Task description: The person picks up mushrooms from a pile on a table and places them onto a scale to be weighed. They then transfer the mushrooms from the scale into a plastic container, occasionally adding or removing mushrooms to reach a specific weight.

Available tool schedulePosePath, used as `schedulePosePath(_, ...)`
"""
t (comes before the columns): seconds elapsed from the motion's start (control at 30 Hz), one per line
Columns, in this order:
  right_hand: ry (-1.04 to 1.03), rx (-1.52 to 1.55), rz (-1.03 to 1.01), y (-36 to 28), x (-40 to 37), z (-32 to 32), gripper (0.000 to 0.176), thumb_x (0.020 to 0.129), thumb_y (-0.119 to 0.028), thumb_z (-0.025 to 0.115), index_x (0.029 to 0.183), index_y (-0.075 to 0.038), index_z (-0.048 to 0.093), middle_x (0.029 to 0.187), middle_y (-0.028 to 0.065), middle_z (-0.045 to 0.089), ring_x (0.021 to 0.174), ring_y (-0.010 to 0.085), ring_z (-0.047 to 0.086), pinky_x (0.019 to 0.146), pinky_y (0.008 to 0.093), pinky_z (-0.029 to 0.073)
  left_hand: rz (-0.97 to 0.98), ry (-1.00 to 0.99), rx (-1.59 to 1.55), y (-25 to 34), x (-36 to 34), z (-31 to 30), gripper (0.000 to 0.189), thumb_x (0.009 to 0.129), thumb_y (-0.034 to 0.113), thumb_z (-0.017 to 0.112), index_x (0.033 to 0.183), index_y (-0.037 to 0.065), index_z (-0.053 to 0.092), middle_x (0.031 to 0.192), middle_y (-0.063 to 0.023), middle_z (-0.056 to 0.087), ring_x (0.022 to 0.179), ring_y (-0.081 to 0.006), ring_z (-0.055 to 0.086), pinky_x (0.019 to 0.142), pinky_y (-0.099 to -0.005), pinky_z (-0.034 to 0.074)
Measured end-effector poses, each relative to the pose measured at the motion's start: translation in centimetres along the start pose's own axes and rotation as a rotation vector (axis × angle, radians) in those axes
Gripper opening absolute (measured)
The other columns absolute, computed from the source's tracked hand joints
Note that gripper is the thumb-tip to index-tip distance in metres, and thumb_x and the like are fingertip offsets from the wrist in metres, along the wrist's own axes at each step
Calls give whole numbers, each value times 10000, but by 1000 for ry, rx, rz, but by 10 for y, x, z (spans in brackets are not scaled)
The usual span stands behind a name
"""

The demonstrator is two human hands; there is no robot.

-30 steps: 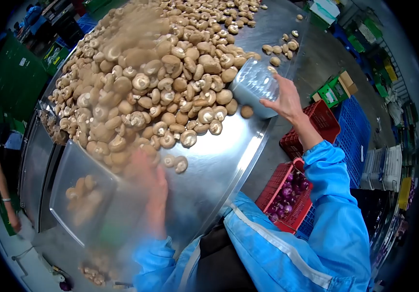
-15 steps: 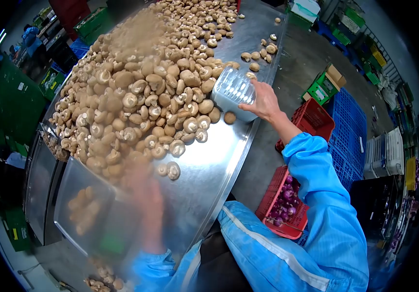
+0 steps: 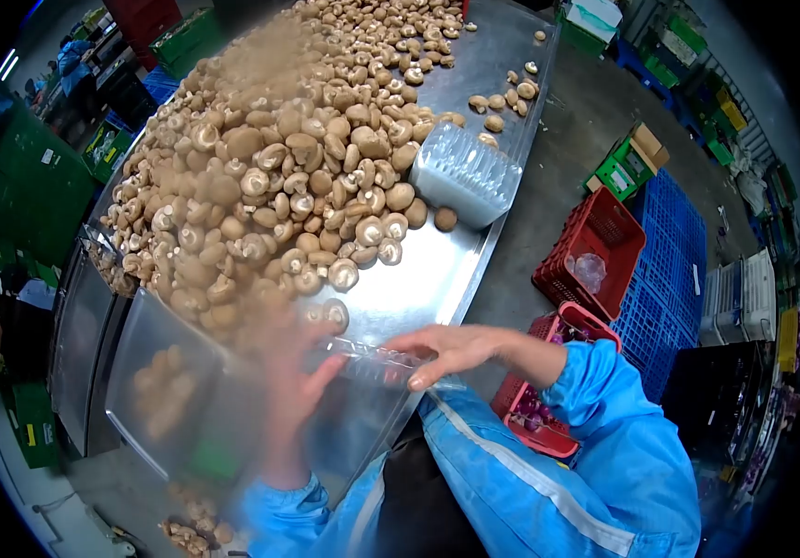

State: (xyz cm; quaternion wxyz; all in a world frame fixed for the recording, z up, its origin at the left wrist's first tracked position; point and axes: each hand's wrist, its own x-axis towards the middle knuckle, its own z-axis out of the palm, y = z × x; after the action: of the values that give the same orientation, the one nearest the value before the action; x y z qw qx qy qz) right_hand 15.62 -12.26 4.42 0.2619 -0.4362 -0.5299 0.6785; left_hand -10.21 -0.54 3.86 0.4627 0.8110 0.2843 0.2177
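Observation:
Low over the near edge of the steel table, my right hand (image 3: 451, 353) grips one end of a clear plastic punnet (image 3: 372, 361), fingers on top and thumb at the near side. My left hand (image 3: 288, 381), hazy through a smear on the lens, closes on the punnet's other end with its thumb along the rim. Beyond both hands lies a big heap of shiitake mushrooms (image 3: 302, 186). To the right of the heap, a stack of clear plastic punnets (image 3: 468, 177) stands on the table edge.
The steel table (image 3: 432, 274) has a raised right rim. Loose mushrooms (image 3: 511, 98) lie at its far right. Left of me is a translucent bin (image 3: 153, 456) with mushrooms inside. On the floor are red crates (image 3: 637, 232), one holding purple onions, and a blue pallet (image 3: 669, 256).
My right hand has left the stack and come down towards me with one punnet. My left hand has met it at the punnet's other end.

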Motion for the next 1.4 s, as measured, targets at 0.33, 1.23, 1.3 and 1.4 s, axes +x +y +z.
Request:
schedulePosePath(0.33,321,388,422,76,7,30,644,1009,-296,535,1506,-5,245,1070,201,669,788,248,720,657,331,612,-985,140,-914,-51,-73,61,216,1037,134,416,1183,-20,453,994,-237,665,557,-274,685,337,-257,472)
schedulePosePath(1.23,1212,470,31,104,124,-103,291,1064,-227,410,1191,-31,583,639,52,565,445,112,525,404,267,421,-592,525,-903,-115,132,107,321,991,41,462,1297,-31,396,1013,-170,632,560,-209,625,413,-260,448)
schedulePosePath(1.3,1217,532,25,101,116,-83,316,1074,-247,393,1241,-50,574,669,42,580,451,94,523,399,232,405,-555,529,-928,-110,116,106,329,989,55,478,1298,-24,395,1019,-158,637,563,-210,628,420,-260,457)
schedulePosePath(1.4,1197,540,-21,100,107,-62,321,1079,-239,384,1261,-47,565,755,59,610,451,95,524,394,236,405,-537,505,-946,-102,94,100,344,996,77,488,1314,-9,387,1035,-144,643,571,-212,635,429,-260,471)
